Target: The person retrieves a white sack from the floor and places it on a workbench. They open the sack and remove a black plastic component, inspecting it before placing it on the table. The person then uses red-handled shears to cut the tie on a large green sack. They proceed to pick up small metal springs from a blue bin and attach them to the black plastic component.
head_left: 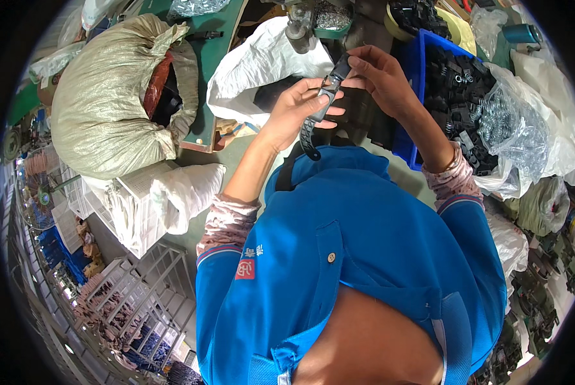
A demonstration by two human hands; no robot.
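Bright daylight-like light, near-white highlights on a white sack (236, 83), glints on clear plastic (528, 138), black fisheye rim, bowed edges

White characters (253, 251) stand beside a red square emblem (244, 269) on the blue shirt (390, 237) front.

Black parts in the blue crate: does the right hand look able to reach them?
Likely yes: the right hand is close and the black parts lie partly uncovered, though it holds a black strap.
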